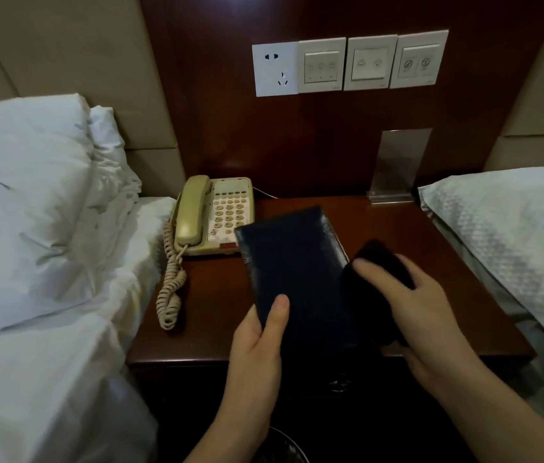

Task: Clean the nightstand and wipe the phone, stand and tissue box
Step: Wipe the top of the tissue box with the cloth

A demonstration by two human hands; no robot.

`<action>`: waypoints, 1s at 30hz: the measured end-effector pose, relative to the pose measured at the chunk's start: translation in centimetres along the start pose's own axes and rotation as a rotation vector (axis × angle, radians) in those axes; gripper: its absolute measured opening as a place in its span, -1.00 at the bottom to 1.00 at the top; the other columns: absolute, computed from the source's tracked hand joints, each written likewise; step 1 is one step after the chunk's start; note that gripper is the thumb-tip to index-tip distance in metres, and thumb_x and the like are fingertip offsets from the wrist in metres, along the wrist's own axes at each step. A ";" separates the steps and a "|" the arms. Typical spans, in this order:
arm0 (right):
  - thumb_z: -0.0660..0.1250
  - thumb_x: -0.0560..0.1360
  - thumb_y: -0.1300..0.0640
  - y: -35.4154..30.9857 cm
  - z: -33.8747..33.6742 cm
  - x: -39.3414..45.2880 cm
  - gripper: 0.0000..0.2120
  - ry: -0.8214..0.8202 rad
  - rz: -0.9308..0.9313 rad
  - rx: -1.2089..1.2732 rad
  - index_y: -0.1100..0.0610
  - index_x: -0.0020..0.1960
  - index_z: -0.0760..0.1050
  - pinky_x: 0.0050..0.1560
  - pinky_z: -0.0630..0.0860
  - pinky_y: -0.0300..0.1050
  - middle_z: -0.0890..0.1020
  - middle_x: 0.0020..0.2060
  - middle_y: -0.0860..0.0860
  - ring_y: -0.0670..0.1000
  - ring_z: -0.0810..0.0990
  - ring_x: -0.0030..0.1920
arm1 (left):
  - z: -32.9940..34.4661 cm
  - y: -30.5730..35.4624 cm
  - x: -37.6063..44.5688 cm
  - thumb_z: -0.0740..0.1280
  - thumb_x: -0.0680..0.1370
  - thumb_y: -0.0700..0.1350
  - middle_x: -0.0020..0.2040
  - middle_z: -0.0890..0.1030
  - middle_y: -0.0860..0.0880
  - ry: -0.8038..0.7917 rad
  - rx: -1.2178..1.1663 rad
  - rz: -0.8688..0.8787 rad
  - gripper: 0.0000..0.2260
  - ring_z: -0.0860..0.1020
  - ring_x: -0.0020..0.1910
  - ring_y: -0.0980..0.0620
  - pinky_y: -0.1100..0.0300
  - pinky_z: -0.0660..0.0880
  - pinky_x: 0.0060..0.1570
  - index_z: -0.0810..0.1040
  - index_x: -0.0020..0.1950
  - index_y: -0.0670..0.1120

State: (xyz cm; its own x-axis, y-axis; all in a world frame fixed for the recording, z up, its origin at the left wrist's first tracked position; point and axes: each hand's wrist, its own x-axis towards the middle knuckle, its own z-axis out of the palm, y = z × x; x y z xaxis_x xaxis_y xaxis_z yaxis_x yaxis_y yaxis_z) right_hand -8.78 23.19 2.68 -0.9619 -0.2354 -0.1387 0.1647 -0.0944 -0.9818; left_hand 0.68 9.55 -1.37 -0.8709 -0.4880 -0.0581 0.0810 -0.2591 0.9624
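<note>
On either side of the nightstand (430, 262), two beds are lying close against it: rumpled white bedding (36, 228) to its left and a quilted white pillow (511, 228) to its right. Behind the nightstand, a dark wood panel (203, 95) is carrying a white socket (275, 69) and three switch plates (372, 61). Above the front half of the nightstand, a dark, glossy tissue box (297, 275) is being held tilted. The left hand (258, 335) is gripping its near edge, thumb lying across the top face. The right hand (420, 315) is curling round a dark cloth (374, 295) and pressing it against the box's right side; cloth and box are blurring together there, so the exact contact is probably along that edge. At the nightstand's back left corner, a beige phone (220, 212) is sitting with its handset cradled, its coiled cord (172, 289) trailing along the left edge. At the back right corner, a clear stand (397, 165) is standing upright against the panel.
</note>
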 end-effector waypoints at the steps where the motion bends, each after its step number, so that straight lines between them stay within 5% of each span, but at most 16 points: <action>1: 0.49 0.44 0.06 -0.3 -0.4 -0.2 -0.81 -0.091 0.007 -0.034 -0.08 0.06 0.66 -0.10 0.64 0.03 0.73 -0.09 -0.05 0.04 0.72 -0.07 | -0.2 0.2 0.1 0.29 0.62 0.02 0.16 0.72 0.11 0.004 0.059 0.020 -0.73 0.69 0.15 0.11 0.24 0.64 0.04 0.58 0.30 0.07; 3: 0.47 0.46 0.10 -0.5 -0.7 -0.7 -0.86 -0.147 0.011 0.001 -0.05 0.01 0.69 0.02 0.63 0.09 0.74 -0.07 0.00 0.07 0.72 -0.03 | -0.4 0.6 0.6 0.35 0.59 0.03 0.20 0.68 0.19 0.051 0.222 0.133 -0.59 0.64 0.18 0.21 0.30 0.60 0.09 0.45 0.44 0.12; 6: 0.46 0.46 0.15 -0.2 -1.0 -1.1 -0.86 -0.158 0.006 0.049 -0.01 0.00 0.69 -0.06 0.61 -0.01 0.74 -0.08 0.05 0.08 0.73 -0.06 | 0.1 1.5 1.3 0.41 0.44 0.26 0.31 0.48 0.36 0.090 0.445 0.170 -0.22 0.48 0.24 0.43 0.46 0.41 0.15 0.17 0.60 0.22; 11: 0.45 0.45 0.13 -0.3 -1.1 -1.0 -0.83 -0.226 0.032 0.069 0.02 0.05 0.66 -0.06 0.59 0.01 0.72 -0.03 0.12 0.13 0.72 -0.03 | 1.7 2.1 1.0 0.35 0.04 0.67 0.44 0.23 0.26 0.093 0.490 0.024 0.28 0.32 0.46 0.18 0.10 0.39 0.42 -0.02 0.65 0.24; 14: 0.43 0.46 0.09 -0.4 -0.8 -1.8 -0.79 -0.335 0.081 0.081 0.02 0.09 0.65 -0.04 0.58 -0.05 0.72 0.01 0.09 0.09 0.71 0.02 | 2.4 2.6 0.9 0.35 -0.16 0.69 0.48 0.20 0.15 0.116 0.452 -0.064 0.41 0.35 0.43 0.04 -0.05 0.46 0.39 -0.01 0.63 0.29; 17: 0.40 0.42 0.06 -0.3 0.0 -2.7 -0.70 -0.440 0.182 0.153 -0.01 0.14 0.64 0.00 0.57 -0.08 0.73 0.03 0.05 0.04 0.71 0.04 | 3.2 3.2 0.9 0.53 -0.15 0.55 0.56 0.18 0.05 0.106 0.268 -0.169 0.43 0.38 0.37 0.02 0.01 0.50 0.29 -0.04 0.63 0.31; 20: 0.42 0.41 0.05 -0.1 0.3 -3.0 -0.70 -0.446 0.216 0.174 -0.01 0.13 0.66 0.10 0.57 0.00 0.72 0.04 0.06 0.06 0.70 0.06 | 3.1 3.1 1.0 0.65 -0.09 0.35 0.43 0.47 -0.03 0.072 -0.005 -0.314 0.27 0.58 0.27 -0.09 -0.07 0.59 0.17 0.17 0.57 0.34; 24: 0.46 0.44 0.06 -0.1 -0.3 -2.7 -0.81 -0.295 0.091 0.101 -0.01 0.06 0.67 -0.08 0.58 -0.10 0.72 -0.04 0.04 0.04 0.72 -0.02 | 2.2 2.9 0.7 0.46 0.30 0.09 0.19 0.70 -0.18 0.013 -0.299 -0.378 -0.45 0.68 0.09 -0.16 -0.06 0.57 0.08 0.71 0.20 -0.16; 27: 0.49 0.44 0.04 0.0 -1.4 -1.8 -0.83 -0.149 -0.035 -0.029 -0.07 0.03 0.65 -0.30 0.53 -0.32 0.71 -0.15 -0.09 -0.07 0.70 -0.14 | 1.7 3.2 1.0 0.34 0.48 0.02 -0.01 0.76 -0.18 0.011 -0.308 -0.348 -0.71 0.75 -0.14 -0.11 -0.03 0.56 -0.02 0.80 -0.10 -0.11; 30: 0.49 0.39 -0.06 0.7 -2.6 -1.0 -0.76 -0.081 -0.146 -0.177 -0.11 0.05 0.61 -0.29 0.51 -0.38 0.68 -0.13 -0.19 -0.15 0.67 -0.13 | 1.3 2.8 1.7 0.41 0.52 0.06 0.01 0.77 -0.09 0.044 -0.186 -0.320 -0.74 0.75 -0.04 -0.07 -0.03 0.59 0.03 0.72 0.10 -0.06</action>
State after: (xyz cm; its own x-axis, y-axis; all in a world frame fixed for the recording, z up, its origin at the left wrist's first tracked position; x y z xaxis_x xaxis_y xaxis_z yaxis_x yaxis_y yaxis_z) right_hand -8.25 25.93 1.82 -0.9508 -0.3096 0.0104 -0.0228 0.0365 -0.9991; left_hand -1.17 9.12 1.58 -0.8449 -0.3924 -0.3635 -0.1018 -0.5493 0.8294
